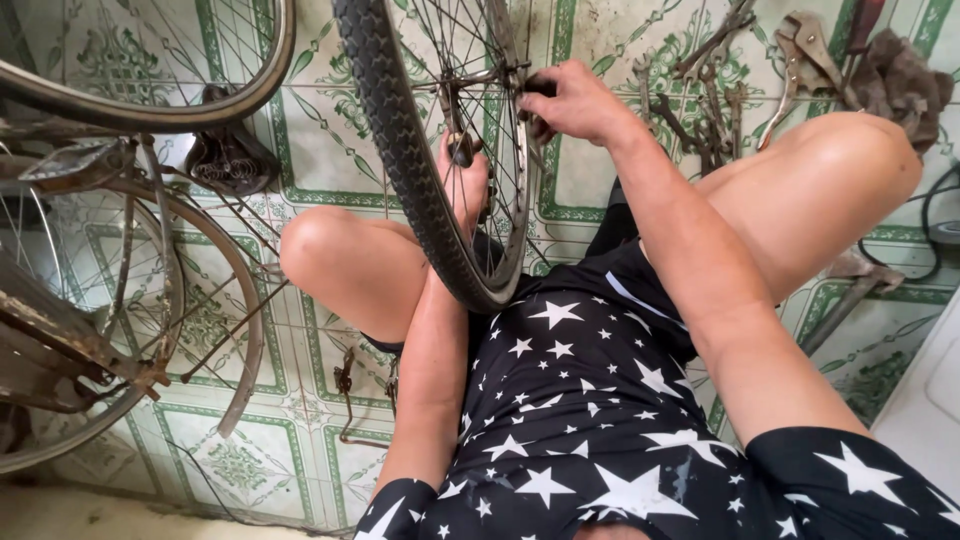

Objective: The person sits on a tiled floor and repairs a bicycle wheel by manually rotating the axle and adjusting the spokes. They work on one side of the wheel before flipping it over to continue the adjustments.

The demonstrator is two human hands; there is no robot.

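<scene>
Head cam: left hand (465, 180) grip closed on bike wheel (400, 130) hub from behind spokes; right hand (570, 100) grip pinches hub's other side. Pliers (800, 60) lie on floor beyond right hand.

A green-patterned tiled floor (300, 130) was seen beneath everything. A heap of wrenches and pliers (735, 85) was laid at the upper right, with a dark rag (900, 75) just beside it. A black saddle (228, 155) was set on the tiles near a rusty bicycle frame with its wheel (90, 330) at the left. A bent metal hook (346, 395) was left lying near that wheel.
</scene>
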